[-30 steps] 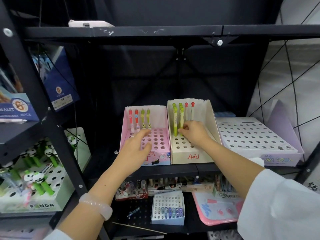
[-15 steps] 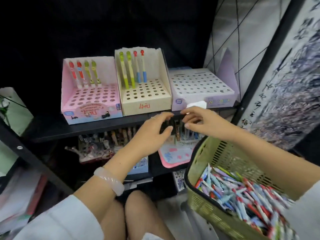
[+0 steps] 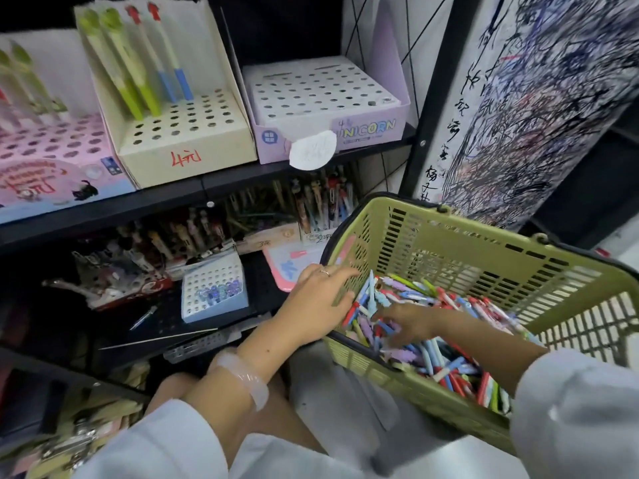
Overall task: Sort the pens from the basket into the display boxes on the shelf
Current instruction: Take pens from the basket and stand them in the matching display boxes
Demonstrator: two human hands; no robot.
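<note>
At the far left of the shelf (image 3: 173,198), a pink display box (image 3: 52,157) is seen with a few pens standing at its back, cut off by the frame edge. Just beside it to the right, a cream display box (image 3: 186,146) marked in red is set, and two green pens (image 3: 121,67) and two red-topped pens with blue grips (image 3: 162,53) are held upright in its rear holes. Next along, a lilac display box (image 3: 363,129) printed "UNICORN" is placed, its perforated top showing no pens; a white round tag (image 3: 313,149) is hung over its front. On the lower shelf beneath, a small white-and-blue holed box (image 3: 214,292) and crowded racks of other pens are visible.

Lower in the frame, a pale bracelet (image 3: 242,375) is worn on the left wrist. The left hand (image 3: 314,305) is laid against the near corner of the green basket (image 3: 484,243), with its fingers stretched over the rim toward the pens; nothing is seen to be gripped by it. Further right, the right hand (image 3: 411,321) is lowered into the basket among the loose pens (image 3: 446,354), with fingers spread and partly curled down into the pile; whether a pen is pinched cannot be told. The pile of red, blue, purple and green pens is heaped in the basket's bottom, well apart from the display boxes. A scribbled test sheet (image 3: 539,98) is hung at the far right.
</note>
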